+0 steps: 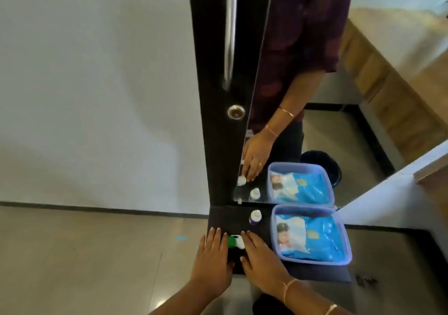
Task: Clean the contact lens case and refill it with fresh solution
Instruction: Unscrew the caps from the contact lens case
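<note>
Head view | I see left hand (214,256) and right hand (261,254) flat on the dark table (225,220), fingers straight, gripping nothing | green-and-white plastic contact lens case (234,242) lies between them | small white bottle (255,217) stands behind it

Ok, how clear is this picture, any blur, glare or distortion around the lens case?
In the head view everything is slightly soft, so the solution bottle label is unreadable; the wide angle slants the door and mirror edges; the mirror doubles the bottle and the box; the lens case between the left hand and right hand shows no glare.
</note>
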